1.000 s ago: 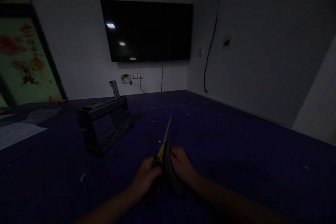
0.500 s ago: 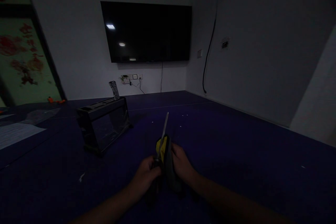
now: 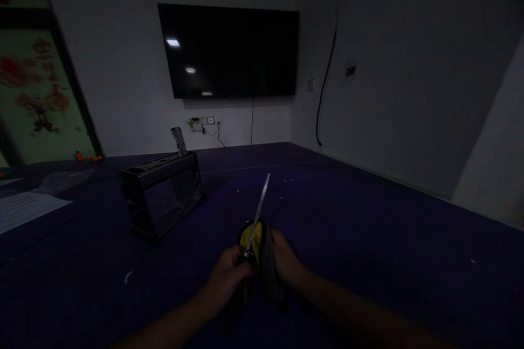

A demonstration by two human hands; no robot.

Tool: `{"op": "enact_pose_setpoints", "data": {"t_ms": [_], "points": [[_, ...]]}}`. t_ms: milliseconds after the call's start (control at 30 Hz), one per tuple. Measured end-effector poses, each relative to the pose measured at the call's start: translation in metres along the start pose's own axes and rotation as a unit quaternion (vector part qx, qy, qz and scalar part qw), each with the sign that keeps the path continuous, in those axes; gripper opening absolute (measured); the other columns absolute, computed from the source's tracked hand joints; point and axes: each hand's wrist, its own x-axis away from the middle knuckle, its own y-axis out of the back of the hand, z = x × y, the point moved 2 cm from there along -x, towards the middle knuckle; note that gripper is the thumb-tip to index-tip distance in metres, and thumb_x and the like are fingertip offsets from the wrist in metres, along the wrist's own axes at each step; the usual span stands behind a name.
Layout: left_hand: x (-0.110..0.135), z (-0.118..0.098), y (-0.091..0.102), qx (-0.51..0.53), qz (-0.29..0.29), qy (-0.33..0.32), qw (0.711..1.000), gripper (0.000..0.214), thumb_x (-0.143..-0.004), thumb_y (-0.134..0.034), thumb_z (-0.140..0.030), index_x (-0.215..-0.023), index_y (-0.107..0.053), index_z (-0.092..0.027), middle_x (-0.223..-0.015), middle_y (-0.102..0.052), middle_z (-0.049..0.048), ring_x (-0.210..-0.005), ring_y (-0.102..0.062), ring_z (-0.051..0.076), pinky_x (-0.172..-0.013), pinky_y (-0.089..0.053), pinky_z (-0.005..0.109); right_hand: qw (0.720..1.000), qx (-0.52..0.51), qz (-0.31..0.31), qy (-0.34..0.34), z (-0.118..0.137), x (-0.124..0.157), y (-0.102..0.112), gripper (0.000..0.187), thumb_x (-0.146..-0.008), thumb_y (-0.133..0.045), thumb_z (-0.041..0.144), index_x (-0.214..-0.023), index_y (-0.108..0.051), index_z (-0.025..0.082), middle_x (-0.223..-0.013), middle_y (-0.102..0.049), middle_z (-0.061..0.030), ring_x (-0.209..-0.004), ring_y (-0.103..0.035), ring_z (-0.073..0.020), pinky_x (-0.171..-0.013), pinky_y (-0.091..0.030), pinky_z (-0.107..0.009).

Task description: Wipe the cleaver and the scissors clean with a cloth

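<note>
Low in the middle, my left hand is closed around the dark handle of a tool with a long, thin metal blade or shaft. Its tip points up and slightly right, away from me; the dim light hides its exact kind. My right hand grips a cloth, grey outside and yellow inside with a dark edge. The folded cloth lies against the right side of the tool, near its handle. Some fingers of both hands are hidden behind what they hold.
Left of my hands a black slotted rack stands on the dark blue surface, a patterned handle sticking up from it. Papers and clear plastic lie far left. White scraps are scattered about. A television hangs on the wall.
The tool's tip has swung a little to the right and the tool leans more. The cloth has slid slightly down toward the handle, opening wider at its yellow side.
</note>
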Motion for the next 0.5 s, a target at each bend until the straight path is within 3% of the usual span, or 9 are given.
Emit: {"op": "enact_pose_setpoints", "data": {"t_ms": [233,400,500], "points": [[0.001,-0.004,-0.003,-0.010,0.010,-0.007,1.000,0.016,-0.056,-0.054,-0.021,-0.071,-0.054,-0.014,-0.047,-0.047,-0.0068,-0.032,-0.039,0.006,-0.032,-0.030,0.017,0.996,-0.075,-0.042,-0.019,-0.015,-0.005,0.006,0.044,-0.065,-0.058,0.058,-0.082,-0.061,0.017,-0.068,-0.064,-0.0043,-0.064,-0.060,-0.0199,-0.060,-0.049,-0.031],[-0.001,0.001,-0.002,-0.021,0.019,-0.003,1.000,0.016,-0.052,-0.054,-0.019,-0.068,-0.051,-0.015,-0.048,-0.047,-0.0074,-0.031,-0.039,0.005,-0.030,-0.031,0.016,0.994,-0.094,-0.055,0.004,-0.022,-0.012,0.005,0.058,-0.067,-0.047,0.068,-0.095,-0.059,0.019,-0.083,-0.066,-0.0109,-0.076,-0.063,-0.0252,-0.067,-0.051,-0.035],[-0.003,0.004,-0.001,-0.020,0.023,0.001,1.000,0.016,-0.052,-0.054,-0.019,-0.067,-0.050,-0.015,-0.047,-0.046,-0.0077,-0.030,-0.038,0.005,-0.029,-0.030,0.017,0.997,-0.058,-0.050,0.016,-0.019,-0.011,0.003,0.065,-0.069,-0.036,0.073,-0.092,-0.061,0.017,-0.079,-0.066,-0.0135,-0.076,-0.064,-0.0271,-0.066,-0.052,-0.036]]}}
